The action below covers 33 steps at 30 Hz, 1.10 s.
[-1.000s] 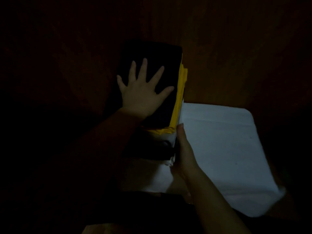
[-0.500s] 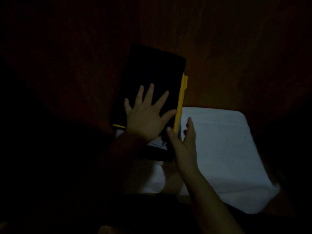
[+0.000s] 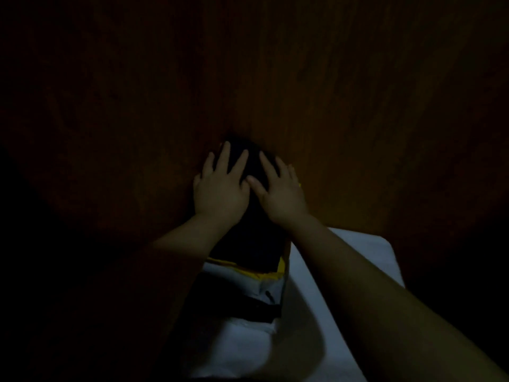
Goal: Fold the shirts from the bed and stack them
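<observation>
We can't read any text, labels or numbers here, it's just too dark. There's a small dark mark on the white shirt in the stack, but we can't make it out.

Left hand: flat, fingers spread, on black shirt
Right hand: flat beside it
Yellow shirt: beneath
White shirt: right

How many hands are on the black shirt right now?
2. The left hand lies flat on the black shirt toward its left edge; the right hand lies flat beside it, toward the right edge. Neither is hidden.
</observation>
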{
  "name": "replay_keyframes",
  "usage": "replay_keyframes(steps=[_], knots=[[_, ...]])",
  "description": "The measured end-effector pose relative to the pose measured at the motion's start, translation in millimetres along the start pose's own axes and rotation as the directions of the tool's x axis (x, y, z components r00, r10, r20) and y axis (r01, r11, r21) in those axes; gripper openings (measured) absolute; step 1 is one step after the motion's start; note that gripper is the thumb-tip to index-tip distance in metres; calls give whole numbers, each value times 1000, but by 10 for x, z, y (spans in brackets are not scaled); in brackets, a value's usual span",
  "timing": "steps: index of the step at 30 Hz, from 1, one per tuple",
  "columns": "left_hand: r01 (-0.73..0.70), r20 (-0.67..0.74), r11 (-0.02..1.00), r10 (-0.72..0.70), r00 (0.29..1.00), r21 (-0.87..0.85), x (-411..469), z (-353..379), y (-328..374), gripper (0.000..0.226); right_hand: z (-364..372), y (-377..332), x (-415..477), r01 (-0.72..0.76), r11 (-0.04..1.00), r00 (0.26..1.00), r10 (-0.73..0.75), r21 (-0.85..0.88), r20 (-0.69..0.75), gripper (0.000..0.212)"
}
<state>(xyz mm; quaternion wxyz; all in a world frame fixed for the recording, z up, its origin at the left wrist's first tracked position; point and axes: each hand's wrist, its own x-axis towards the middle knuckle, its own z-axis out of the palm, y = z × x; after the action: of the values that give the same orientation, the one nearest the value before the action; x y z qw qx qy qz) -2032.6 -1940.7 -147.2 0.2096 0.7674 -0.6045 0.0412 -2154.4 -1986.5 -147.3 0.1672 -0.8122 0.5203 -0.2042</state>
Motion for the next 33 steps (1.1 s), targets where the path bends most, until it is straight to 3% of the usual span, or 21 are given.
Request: replay_keyframes(steps=[4,7,10,13,18,21,25,28,30,33], knots=[[108,50,992,-105,993,-63,37,186,-59,52,201,61,95,-69,992,997,64,106,53,63],[105,35,993,-102,994,-62,61,217,-62,51,272,81,112,-55,994,998,56,95,-7,60],[105,74,991,-100,992,-79,62,200,-66,51,272,100,113,-65,995,998,63,70,30,59],[107,155,991,-93,983,-85,68,131,-62,53,222,95,118,-51,998,995,54,-37,79,61],[77,282,996,-63,957,-41,-26,33,-101,58,149,-111,-33,-29,940,1000,29,-341,-5,59],[-3,299,995,-25,954,95,-84,-49,-111,60,80,-190,-85,-10,913,1000,1,-408,-23,58],[-99,319,973,28,947,208,-162,-270,-147,62,27,-212,-445,3,941,1000,6,-339,27,56],[-82,301,971,11,954,224,-346,-468,-53,61,-187,-151,-717,-78,940,979,135,-333,151,58],[-26,304,972,-47,952,232,-473,-650,82,62,-427,-123,-821,-158,928,969,212,-339,128,61],[-49,278,978,-11,961,205,-643,-946,260,66,-782,-192,-990,-161,934,977,196,-320,82,64]])
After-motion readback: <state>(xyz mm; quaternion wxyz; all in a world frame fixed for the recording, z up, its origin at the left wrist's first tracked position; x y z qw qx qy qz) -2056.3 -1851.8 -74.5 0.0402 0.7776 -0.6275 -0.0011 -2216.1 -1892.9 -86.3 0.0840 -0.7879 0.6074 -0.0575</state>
